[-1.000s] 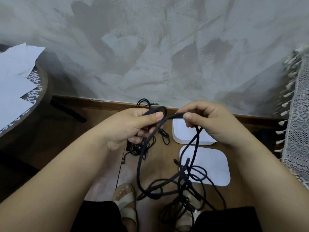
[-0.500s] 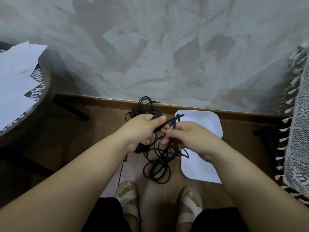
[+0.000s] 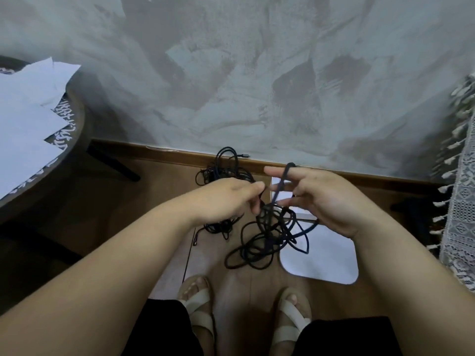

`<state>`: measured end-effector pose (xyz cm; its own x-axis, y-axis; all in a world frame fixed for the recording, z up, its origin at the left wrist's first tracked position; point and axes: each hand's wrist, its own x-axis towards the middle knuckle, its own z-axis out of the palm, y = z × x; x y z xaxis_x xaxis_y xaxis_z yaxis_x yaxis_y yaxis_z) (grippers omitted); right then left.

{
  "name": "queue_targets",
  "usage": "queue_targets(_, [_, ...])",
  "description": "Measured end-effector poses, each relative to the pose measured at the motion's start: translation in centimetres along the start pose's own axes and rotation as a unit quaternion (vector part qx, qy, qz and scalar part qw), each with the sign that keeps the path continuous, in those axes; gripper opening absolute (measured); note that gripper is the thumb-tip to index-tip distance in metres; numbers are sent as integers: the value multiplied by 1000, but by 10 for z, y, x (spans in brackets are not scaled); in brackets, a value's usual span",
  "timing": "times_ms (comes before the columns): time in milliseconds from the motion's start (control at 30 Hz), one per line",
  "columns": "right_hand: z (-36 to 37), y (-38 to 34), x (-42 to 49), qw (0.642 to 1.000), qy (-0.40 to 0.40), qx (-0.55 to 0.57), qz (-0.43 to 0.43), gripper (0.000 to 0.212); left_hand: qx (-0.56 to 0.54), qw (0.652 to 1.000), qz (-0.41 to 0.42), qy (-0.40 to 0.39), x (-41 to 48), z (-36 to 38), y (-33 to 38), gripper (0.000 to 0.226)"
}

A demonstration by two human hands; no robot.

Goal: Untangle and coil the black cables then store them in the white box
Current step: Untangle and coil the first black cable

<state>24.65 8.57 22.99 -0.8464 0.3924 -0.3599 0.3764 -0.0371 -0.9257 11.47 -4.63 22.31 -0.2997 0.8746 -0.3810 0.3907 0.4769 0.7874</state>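
A tangle of black cable (image 3: 270, 235) hangs between my hands above the wooden floor. My left hand (image 3: 228, 199) pinches a strand of it at the fingertips. My right hand (image 3: 329, 201) has its fingers spread straight, and a loop of the cable runs up over one fingertip. A second heap of black cables (image 3: 226, 170) lies on the floor by the wall, partly hidden by my left hand. One flat white box part (image 3: 321, 265) lies on the floor under my right wrist. Another white piece (image 3: 277, 181) shows between my right hand's fingers.
A round table with white papers (image 3: 28, 111) stands at the left, its dark leg (image 3: 113, 163) reaching the floor. A lace cloth with tassels (image 3: 460, 209) hangs at the right. The grey wall is close ahead. My sandalled feet (image 3: 198, 304) are below the cables.
My hands have drawn apart. My right hand's fingers opened out with a cable loop over one of them, and the tangle now hangs lower and looser.
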Motion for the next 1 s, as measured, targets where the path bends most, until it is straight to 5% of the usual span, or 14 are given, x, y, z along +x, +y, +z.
queue_targets(100, [7,-2,-5,974,-56,-198,-95,26,-59,998,3,-32,-2,5,9,62])
queue_targets(167, [10,2,-4,960,-70,-242,-119,23,-39,998,35,-27,0,9,11,46])
queue_targets(300, [8,7,4,932,-12,-349,-96,20,28,996,58,67,10,14,2,43])
queue_targets(433, [-1,0,1,942,14,-323,-93,22,7,977,59,204,15,13,-5,36])
queue_targets(533, [-18,-6,-7,964,50,-250,-81,23,-196,946,4,259,17,6,-9,29])
queue_targets(633, [-38,-6,-8,976,142,-133,-102,23,-270,952,-51,137,11,-6,-13,31])
queue_targets(700, [-45,-6,-6,973,174,-96,-115,26,-87,993,-74,-44,3,-12,-17,35])
queue_targets(767, [-44,-6,-4,975,149,-122,-109,26,135,978,-71,-144,-3,-14,-18,37])
queue_targets(867, [-35,-10,-2,975,69,-188,-99,24,180,982,-46,31,0,-17,-16,33])
queue_targets(933, [-28,-11,-1,968,30,-224,-106,25,40,972,-22,229,-1,-17,-10,32])
queue_targets(1000, [-21,-14,0,964,4,-243,-108,17,-69,953,13,295,-2,-13,3,36])
